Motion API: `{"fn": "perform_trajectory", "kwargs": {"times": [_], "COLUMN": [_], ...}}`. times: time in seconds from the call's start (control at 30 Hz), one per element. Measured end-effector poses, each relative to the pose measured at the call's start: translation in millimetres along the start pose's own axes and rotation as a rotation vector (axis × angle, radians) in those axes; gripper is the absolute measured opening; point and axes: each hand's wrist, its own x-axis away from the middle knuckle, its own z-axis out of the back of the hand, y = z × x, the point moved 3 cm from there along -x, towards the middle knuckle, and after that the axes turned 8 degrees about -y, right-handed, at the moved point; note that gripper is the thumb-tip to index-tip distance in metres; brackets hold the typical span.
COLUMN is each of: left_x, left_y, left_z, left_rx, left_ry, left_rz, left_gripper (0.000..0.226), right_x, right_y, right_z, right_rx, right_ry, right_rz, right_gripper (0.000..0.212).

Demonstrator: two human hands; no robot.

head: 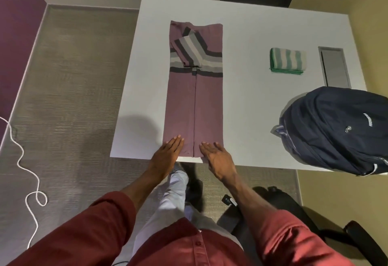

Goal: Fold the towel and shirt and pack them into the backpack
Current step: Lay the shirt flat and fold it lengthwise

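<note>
pressing flat on the near hem of the shirt (194,102), i have both hands down on the cloth: my left hand (171,150) on the left half, my right hand (216,156) on the right half, fingers straight and together, gripping nothing. the shirt lies lengthways on the white table (252,24) as a long narrow strip, its sides brought in to meet along a middle line and a striped sleeve laid across the upper part.

i judge i'm midway through the shirt fold – the sides are in, the length is not yet halved. the next move calls for pinching the two near corners and carrying the hem up toward the collar end, keeping both edges level so the strip doesn't skew or the sleeve slip out.

the towel (287,61) sits folded into a small striped block well to the right of the shirt, so that part looks done. the backpack (340,131) lies near the table's right front corner, apart from both. i see no open mouth on it from here, and i cannot tell what is inside – neither towel nor shirt is in it yet.
</note>
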Motion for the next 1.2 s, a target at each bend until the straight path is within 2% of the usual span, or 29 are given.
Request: {"fn": "perform_trajectory", "kwargs": {"times": [0.13,0.23,0.37,0.5,0.57,0.67,0.8,0.87,0.97,1.0,1.07,1.13,1.2], "left_x": [18.9,38.9,60.9,65.1,54.2,34.8,6.7,-9.7,-46.6,-58.0,-77.7,-100.0,-117.3], "left_y": [9.9,20.1,27.1,21.7,18.7,14.8,-0.9,-11.1,-35.4,-43.6,-55.9,-74.6,-87.4], "left_z": [-4.9,-8.6,-5.7,4.3,30.1,73.2,121.2,144.2,161.5,168.2,183.8,197.0,208.0], "left_rx": [0.043,0.103,0.102,0.086,0.111,0.081,0.038,0.199,0.297,0.278,0.177,0.019,0.035], "left_ry": [-0.007,-0.031,-0.040,0.162,0.166,-0.011,0.062,0.062,0.146,0.160,0.115,0.155,0.262], "left_rz": [-0.025,-0.048,-0.166,-0.227,-0.160,0.022,0.124,0.137,0.203,0.191,0.166,0.092,0.016], "left_gripper": [0.087,0.091,0.070,0.048,0.046,0.058,0.055,0.048,0.065,0.062,0.040,0.039,0.035], "right_x": [15.6,25.9,28.0,24.3,20.4,13.0,-8.1,-22.7,-48.4,-58.1,-78.5,-98.4,-119.0], "right_y": [-9.7,-14.2,-17.1,-18.6,-13.2,-5.2,5.9,12.2,23.6,28.6,40.2,51.1,60.3], "right_z": [0.2,7.3,23.1,50.0,62.5,88.8,135.4,154.9,178.9,186.5,201.2,213.2,223.1], "right_rx": [0.007,-0.035,-0.054,-0.074,-0.092,-0.059,0.045,0.062,0.066,0.066,0.048,0.030,0.022], "right_ry": [-0.074,-0.167,-0.330,-0.407,-0.377,-0.259,-0.054,0.035,0.140,0.161,0.189,0.197,0.176], "right_rz": [-0.002,-0.051,-0.042,-0.042,-0.080,-0.106,-0.064,-0.066,-0.105,-0.126,-0.160,-0.166,-0.160], "right_gripper": [0.064,0.043,0.049,0.042,0.034,0.025,0.024,0.022,0.016,0.014,0.016,0.017,0.017]}}
